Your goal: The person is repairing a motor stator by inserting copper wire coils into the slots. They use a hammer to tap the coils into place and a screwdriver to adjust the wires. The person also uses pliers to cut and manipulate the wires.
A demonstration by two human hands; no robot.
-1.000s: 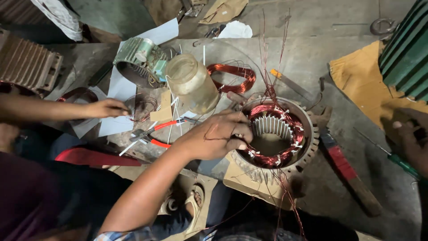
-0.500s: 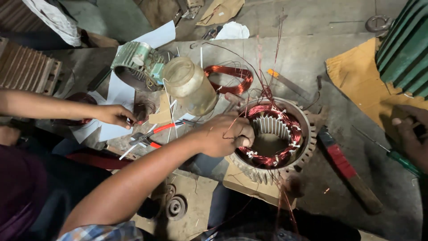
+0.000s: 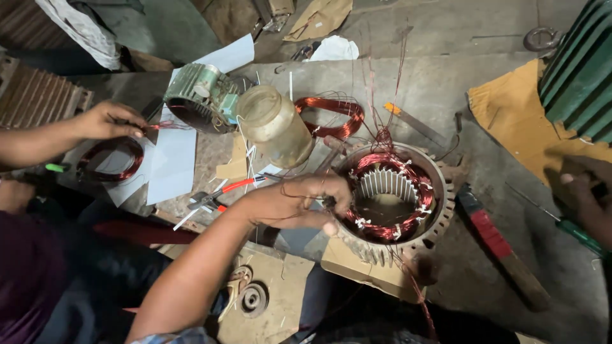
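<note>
Right hand point(image 3: 296, 204) pinching copper wire at stator point(image 3: 395, 197) rim. Left hand point(image 3: 105, 121) pinching wire above copper coil point(image 3: 108, 159). Fingertips partly hidden.

The motor ring point(image 3: 395, 200) right of centre is grey metal with pale ribbed slots inside, wound with copper-red wire tied in white. A copper-red wire loop point(image 3: 331, 114) lies above it, another coil point(image 3: 111, 159) at the left. The jar point(image 3: 275, 126) at centre is cloudy yellowish. The motor housing point(image 3: 201, 95) in the upper left is pale green. Pliers point(image 3: 223, 191) have red handles. White paper point(image 3: 172, 162) lies on the grey counter point(image 3: 446, 83); yellow-brown cloth point(image 3: 510, 121) sits at right.
</note>
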